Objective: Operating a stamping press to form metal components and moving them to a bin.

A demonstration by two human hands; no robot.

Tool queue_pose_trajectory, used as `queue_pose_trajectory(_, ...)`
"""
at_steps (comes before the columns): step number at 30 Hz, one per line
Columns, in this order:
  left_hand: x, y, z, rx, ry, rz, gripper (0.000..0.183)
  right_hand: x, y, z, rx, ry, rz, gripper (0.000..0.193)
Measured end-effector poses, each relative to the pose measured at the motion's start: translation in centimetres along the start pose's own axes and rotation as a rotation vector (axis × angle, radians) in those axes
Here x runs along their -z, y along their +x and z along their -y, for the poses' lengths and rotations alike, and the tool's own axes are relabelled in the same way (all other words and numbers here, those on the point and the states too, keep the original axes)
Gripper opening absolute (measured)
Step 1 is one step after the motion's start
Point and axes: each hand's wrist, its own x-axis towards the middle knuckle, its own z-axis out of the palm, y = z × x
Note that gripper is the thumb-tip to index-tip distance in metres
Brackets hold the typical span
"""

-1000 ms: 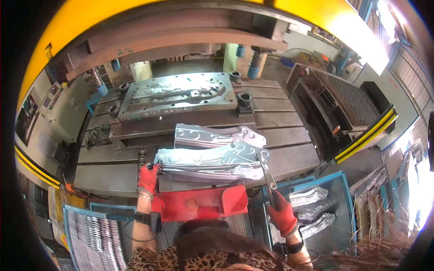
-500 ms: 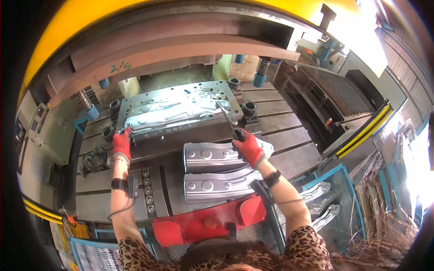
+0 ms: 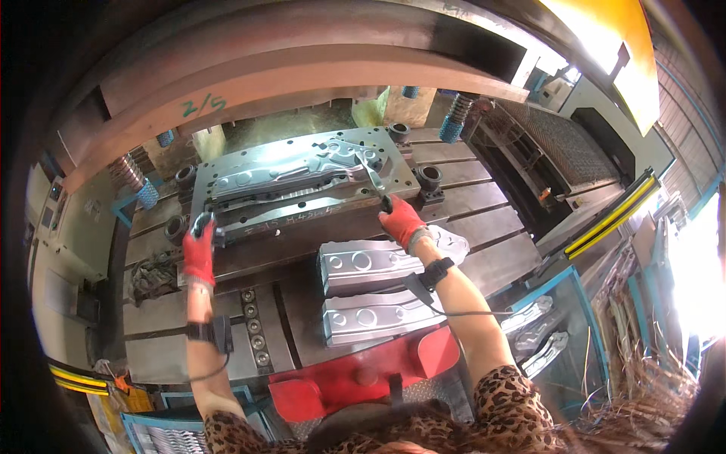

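Note:
A grey die block [image 3: 318, 206] sits on the bed of a large press, with a shiny stamped metal part [image 3: 287, 170] lying in it. My left hand [image 3: 200, 248], in a red glove, is at the die's front left corner, with its fingers curled on a small dark object [image 3: 204, 222]. My right hand [image 3: 402, 219], also in a red glove, is at the die's front right corner. It grips a thin metal rod tool [image 3: 370, 175] that reaches up to the right end of the stamped part. Both wrists wear dark bands with cables.
Two stamped metal panels [image 3: 363, 265] [image 3: 374, 314] lie on the slotted press bed [image 3: 484, 227] in front of the die. A red guard [image 3: 363, 374] is below them. A blue bin with stamped parts [image 3: 537, 333] stands at the right, another bin [image 3: 162, 437] at lower left. The press ram [image 3: 302, 68] hangs overhead.
I have leaned in toward the press. Both hands moved from the near edge of the bed up to the die, the left to its left corner, the right with its tool to the right corner.

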Motion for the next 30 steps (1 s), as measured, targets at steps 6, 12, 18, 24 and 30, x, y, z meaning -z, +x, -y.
queue_pose_trajectory(6, 5.1, -5.1, 0.8, -0.022, 0.022, -0.088, 0.024, 0.1, 1.4, 2.2, -0.075, -0.173, 0.078, 0.036)
queue_pose_trajectory(12, 8.0, -7.7, 1.2, 0.04, -0.053, -0.076, 0.024, 1.0, 1.3, 4.2, -0.063, -0.489, 0.116, 0.038)
queue_pose_trajectory(18, 9.8, -10.6, 2.8, 0.007, 0.078, -0.16, 0.026, 0.2, -1.1, 4.8, 0.089, -0.669, 0.062, 0.049)
queue_pose_trajectory(24, 14.1, -22.3, 5.4, 0.381, -0.045, -0.354, 0.032, 3.6, -10.8, -2.2, -0.014, -0.253, -0.138, 0.054)
queue_pose_trajectory(30, 13.7, -37.2, 11.6, 0.617, 0.342, -0.322, 0.037, 7.7, -26.9, -18.4, -0.449, 0.64, -0.334, 0.039)
